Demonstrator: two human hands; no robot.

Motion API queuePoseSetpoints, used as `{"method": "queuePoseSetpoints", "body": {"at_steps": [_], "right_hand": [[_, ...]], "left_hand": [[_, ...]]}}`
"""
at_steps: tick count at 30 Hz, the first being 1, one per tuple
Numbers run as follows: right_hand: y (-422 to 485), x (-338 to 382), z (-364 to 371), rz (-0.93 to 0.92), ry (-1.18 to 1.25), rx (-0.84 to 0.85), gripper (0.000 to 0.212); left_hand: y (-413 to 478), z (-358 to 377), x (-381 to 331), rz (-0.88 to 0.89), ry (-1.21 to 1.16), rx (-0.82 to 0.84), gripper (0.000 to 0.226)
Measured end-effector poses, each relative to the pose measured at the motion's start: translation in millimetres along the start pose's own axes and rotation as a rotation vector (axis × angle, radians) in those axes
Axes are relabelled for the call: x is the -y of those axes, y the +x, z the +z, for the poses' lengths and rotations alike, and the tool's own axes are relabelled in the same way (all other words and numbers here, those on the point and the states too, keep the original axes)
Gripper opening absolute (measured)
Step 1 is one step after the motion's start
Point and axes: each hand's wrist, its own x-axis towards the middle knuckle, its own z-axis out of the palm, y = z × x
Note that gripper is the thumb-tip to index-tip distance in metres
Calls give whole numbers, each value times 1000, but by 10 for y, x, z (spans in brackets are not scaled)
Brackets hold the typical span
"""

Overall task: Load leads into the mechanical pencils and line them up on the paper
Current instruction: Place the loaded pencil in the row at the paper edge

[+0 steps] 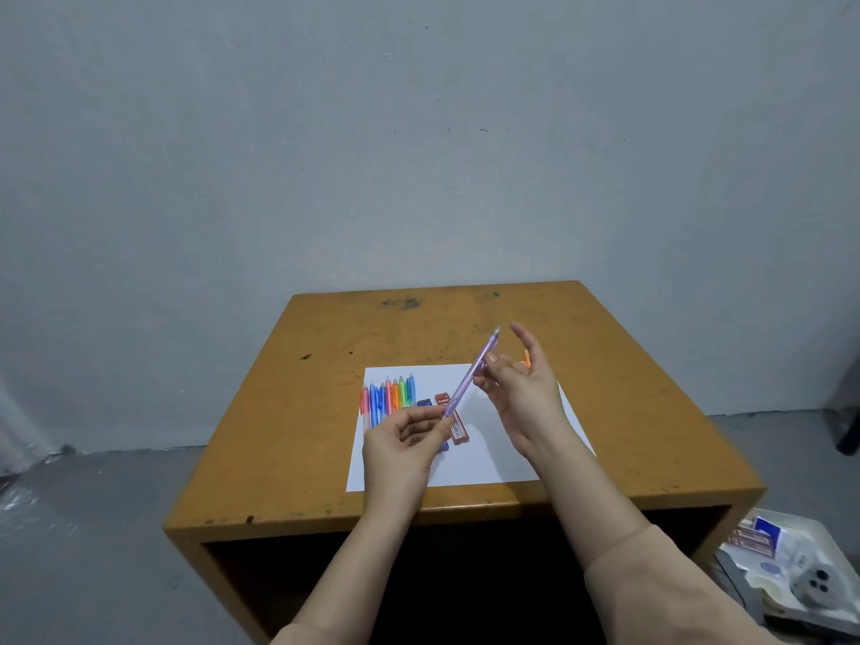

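Left arm: reaches in from below and crosses the near edge of the paper (488, 458); the forearm is bare, with a beige sleeve further back.
Left hand (405, 444): above the paper's near left part, fingers curled, pinching the lower end of the purple pencil (465, 386).
Right arm: slants in from the lower right, over the paper's right side.
Right hand (516, 384): above the paper's far right part, thumb and fingers pinching the pencil's upper half, forefinger straight.
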Motion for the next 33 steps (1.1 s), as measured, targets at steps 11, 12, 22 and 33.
{"method": "queuePoseSetpoints", "body": {"at_steps": [11, 12, 22, 33], "right_hand": [[12, 0, 91, -132, -187, 12, 47], [21, 9, 97, -131, -207, 21, 46], [450, 160, -4, -59, -452, 14, 49], [1185, 213, -344, 140, -914, -62, 43]], "left_hand": [[-25, -33, 33, 91, 80, 6, 17], [-25, -42, 32, 100, 89, 10, 17], [282, -362, 118, 265, 394, -101, 15], [707, -786, 359, 155, 808, -133, 30]]}}
